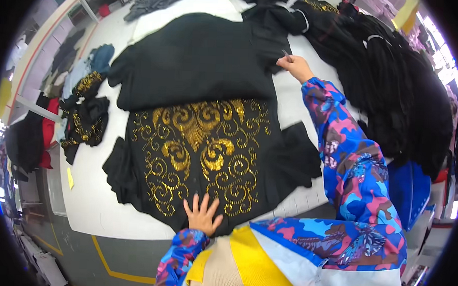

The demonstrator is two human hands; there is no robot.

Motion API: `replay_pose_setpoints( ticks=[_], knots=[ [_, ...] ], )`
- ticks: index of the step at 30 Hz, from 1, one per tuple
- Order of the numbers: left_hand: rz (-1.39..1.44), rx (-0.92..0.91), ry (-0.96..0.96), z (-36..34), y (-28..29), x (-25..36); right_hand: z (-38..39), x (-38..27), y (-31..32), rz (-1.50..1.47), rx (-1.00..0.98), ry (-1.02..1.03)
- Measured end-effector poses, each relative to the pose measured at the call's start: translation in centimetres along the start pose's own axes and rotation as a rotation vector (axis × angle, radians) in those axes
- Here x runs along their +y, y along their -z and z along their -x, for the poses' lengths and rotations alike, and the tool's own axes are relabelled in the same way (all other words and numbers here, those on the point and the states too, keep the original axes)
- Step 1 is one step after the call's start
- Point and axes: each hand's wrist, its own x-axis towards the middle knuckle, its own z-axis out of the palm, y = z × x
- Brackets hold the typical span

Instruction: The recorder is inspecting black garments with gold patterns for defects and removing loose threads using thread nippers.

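We see a black garment with gold swirls spread flat on the white table, its near hem at the table's front edge. Our left hand lies on that hem, fingers spread wide. Our right hand pinches the garment's far right edge, a small dark tool between the fingers. Black clothes crowd the right side; bare table shows on the left.
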Motion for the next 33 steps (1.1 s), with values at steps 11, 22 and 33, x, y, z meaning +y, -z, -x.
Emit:
replay_pose_setpoints(
  ticks=[11,22,33],
  knots=[
    [-0.043,-0.056,0.038,-4.0,-0.4,-2.9,-24.8,2.4,-8.3,0.484,0.354,-0.065],
    [-0.069,-0.072,0.059,-6.7,-3.2,-5.4,-34.5,6.5,-10.8,0.336,0.291,-0.109],
    [0.023,-0.066,0.075,-0.6,0.5,-2.5,-5.4,-9.8,-13.2,-0.146,-0.430,0.681]
  ],
)
